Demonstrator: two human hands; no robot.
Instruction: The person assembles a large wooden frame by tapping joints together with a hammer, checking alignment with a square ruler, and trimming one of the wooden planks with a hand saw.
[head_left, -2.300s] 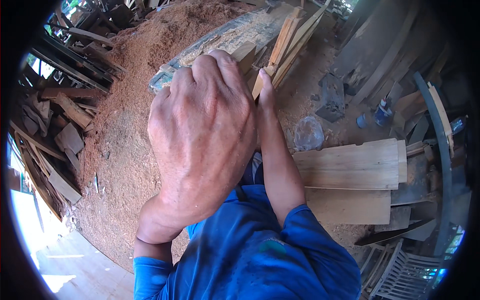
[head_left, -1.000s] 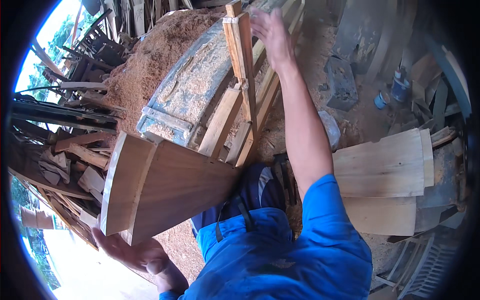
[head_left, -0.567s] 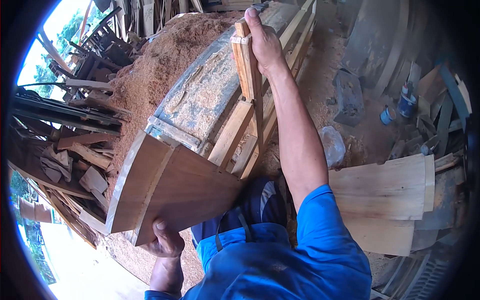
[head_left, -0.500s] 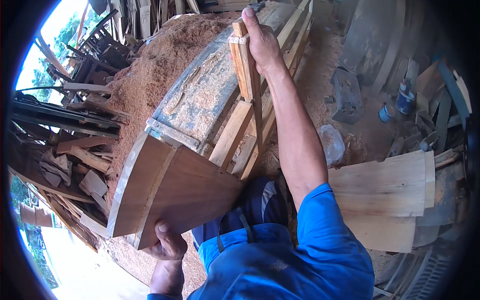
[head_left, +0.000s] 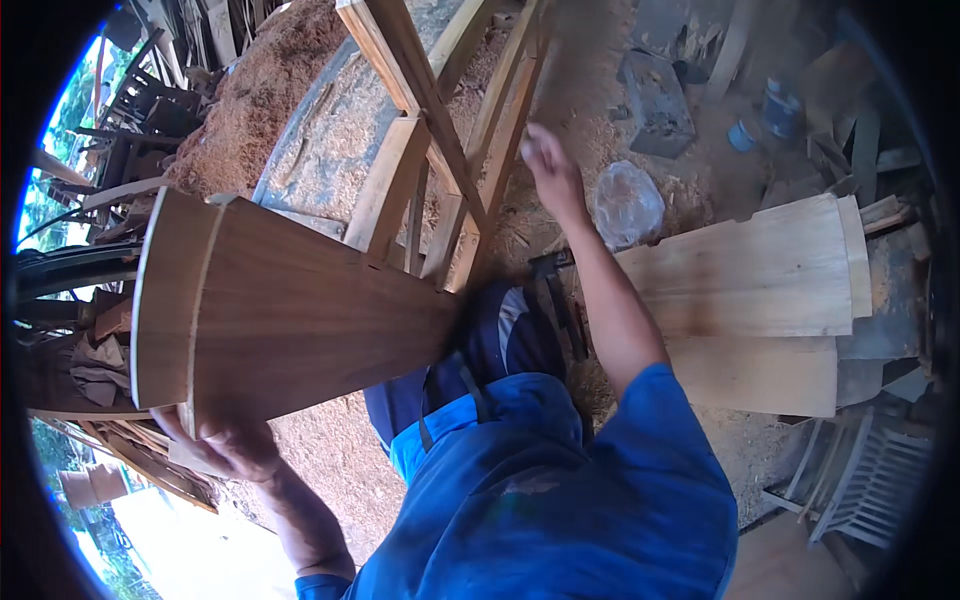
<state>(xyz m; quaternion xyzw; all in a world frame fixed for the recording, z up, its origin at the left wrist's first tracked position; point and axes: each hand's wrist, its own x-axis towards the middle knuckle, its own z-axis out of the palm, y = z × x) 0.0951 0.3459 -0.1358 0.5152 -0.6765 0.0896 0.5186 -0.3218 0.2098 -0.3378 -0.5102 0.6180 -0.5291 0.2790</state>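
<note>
My left hand point(head_left: 230, 445) grips the lower edge of a broad, tapered brown wooden panel point(head_left: 290, 320) with a stepped left side. The panel joins a timber frame point(head_left: 395, 190) of long rails, with a slanted post point(head_left: 385, 55) rising across it near the top. My right hand point(head_left: 550, 175) is away from the post, just right of the rails, its fingers loosely bent and slightly blurred, with nothing visible in them. A dark metal tool point(head_left: 560, 300), hard to make out, lies beside my legs.
A sawdust-strewn grey plank surface point(head_left: 320, 140) lies behind the frame, beside a shavings heap point(head_left: 250, 120). Scrap wood crowds the left. At right are pale boards point(head_left: 740, 280), a plastic bag point(head_left: 625, 205), a grey block point(head_left: 655, 105), blue containers point(head_left: 780, 110) and a slatted rack point(head_left: 865, 470).
My right hand has let go of the post and moved down and right. The panel and frame appear higher and further left in view; my left hand still holds the panel's lower edge.
</note>
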